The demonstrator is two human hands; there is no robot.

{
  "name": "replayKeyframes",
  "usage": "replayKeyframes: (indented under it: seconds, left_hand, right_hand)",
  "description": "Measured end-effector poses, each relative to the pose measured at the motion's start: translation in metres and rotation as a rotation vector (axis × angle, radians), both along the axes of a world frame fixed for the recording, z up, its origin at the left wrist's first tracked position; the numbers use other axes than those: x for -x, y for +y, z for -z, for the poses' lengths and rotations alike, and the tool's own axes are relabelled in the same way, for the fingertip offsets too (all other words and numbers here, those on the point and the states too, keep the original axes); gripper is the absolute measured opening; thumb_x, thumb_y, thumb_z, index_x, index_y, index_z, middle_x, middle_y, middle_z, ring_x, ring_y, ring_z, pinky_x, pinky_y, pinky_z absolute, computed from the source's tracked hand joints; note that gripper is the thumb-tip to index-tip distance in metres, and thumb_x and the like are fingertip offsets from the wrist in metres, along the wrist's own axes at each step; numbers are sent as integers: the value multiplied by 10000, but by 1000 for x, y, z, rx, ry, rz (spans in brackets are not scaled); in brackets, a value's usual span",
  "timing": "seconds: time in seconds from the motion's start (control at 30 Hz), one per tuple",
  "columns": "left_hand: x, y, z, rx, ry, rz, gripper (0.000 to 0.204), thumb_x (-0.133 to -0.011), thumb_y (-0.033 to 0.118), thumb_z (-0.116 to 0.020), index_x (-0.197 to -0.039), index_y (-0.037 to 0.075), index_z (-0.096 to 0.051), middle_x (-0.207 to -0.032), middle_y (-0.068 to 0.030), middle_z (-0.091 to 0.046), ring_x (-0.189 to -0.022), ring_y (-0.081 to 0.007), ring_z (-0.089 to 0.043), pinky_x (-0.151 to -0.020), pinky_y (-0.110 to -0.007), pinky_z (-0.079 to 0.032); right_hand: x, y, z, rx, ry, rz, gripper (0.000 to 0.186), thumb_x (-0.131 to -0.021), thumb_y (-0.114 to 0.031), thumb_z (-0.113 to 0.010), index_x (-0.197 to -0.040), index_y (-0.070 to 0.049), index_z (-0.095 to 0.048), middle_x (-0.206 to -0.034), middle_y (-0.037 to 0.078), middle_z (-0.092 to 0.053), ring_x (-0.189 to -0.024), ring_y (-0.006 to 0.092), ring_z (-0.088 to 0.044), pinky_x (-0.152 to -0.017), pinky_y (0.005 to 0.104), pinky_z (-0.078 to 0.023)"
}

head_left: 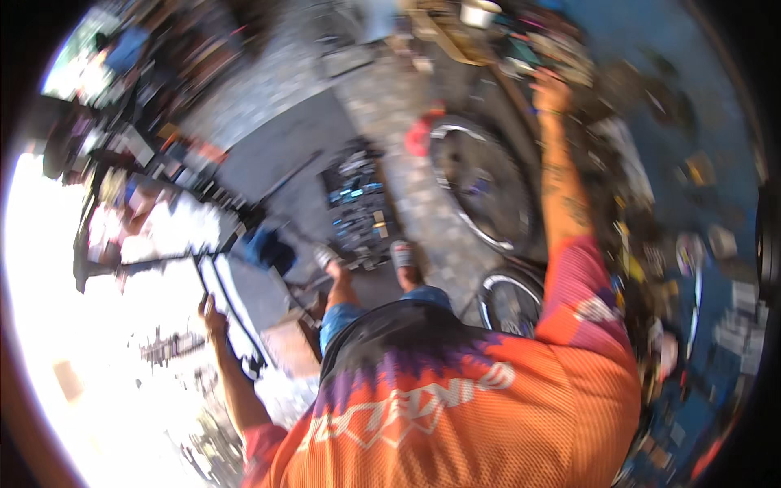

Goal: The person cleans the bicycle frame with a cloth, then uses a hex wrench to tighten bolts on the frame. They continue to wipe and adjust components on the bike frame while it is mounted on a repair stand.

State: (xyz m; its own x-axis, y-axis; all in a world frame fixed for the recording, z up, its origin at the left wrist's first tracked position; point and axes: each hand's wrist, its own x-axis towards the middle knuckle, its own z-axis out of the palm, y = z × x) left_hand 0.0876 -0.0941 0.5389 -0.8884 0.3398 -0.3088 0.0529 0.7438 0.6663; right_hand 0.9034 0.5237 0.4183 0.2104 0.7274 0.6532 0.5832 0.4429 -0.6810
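My left hand (214, 318) is stretched out to the left, its fingers closed round something dark and thin that blur hides. Beside it run the black curved tubes (232, 302) of what looks like a bicycle frame, against strong glare. My right arm reaches far forward to the right. At its end my right hand (552, 91) is over a cluttered bench, close to a pile of mixed small things (561, 61). Motion smears its fingers, so what they touch cannot be made out.
A bicycle wheel (482, 185) stands right of my feet, with another wheel (511, 301) nearer. A tray of tools (356, 199) lies on the floor ahead. A red object (419, 137) is by the far wheel. A white tub (480, 13) sits at the far end.
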Motion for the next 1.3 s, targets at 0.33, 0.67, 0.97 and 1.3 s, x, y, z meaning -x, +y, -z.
replayKeyframes:
  seconds: [0.33,0.67,0.97,1.3]
  left_hand:
    - [7,-6,-21,257,500,292,654,-949,546,-691,-1406,85,-606,-1082,-222,-755,-852,-385,-731,-805,-487,-571]
    - [50,-1,3,167,223,220,769,-982,587,-637,-1495,21,-549,-816,-145,-687,-716,-250,-658,-658,-384,-521]
    - [53,0,-22,-317,-625,129,476,-1090,466,-548,-1440,150,-610,-569,66,-351,-422,-71,-306,-392,-261,-213]
    - [-8,33,22,-604,-945,36,476,-1092,520,-515,-1440,201,-580,-605,38,-373,-431,-100,-370,-398,-278,-292]
  right_hand:
    - [-37,67,75,897,328,19,535,-1016,-532,-643,-1360,-123,-604,-1056,99,-706,-657,200,-662,-518,286,-535]
    - [-85,6,-20,1094,69,170,440,-848,-505,-869,-909,-102,-706,-724,19,-648,-481,102,-518,-422,261,-434]
    - [126,-162,-37,1297,-167,-330,380,-954,-447,-766,-1045,-79,-742,-774,11,-707,-501,89,-574,-417,255,-394]
    - [428,-228,-57,1156,-208,-874,359,-1019,-413,-705,-1162,-84,-713,-882,11,-726,-607,53,-574,-495,217,-424]
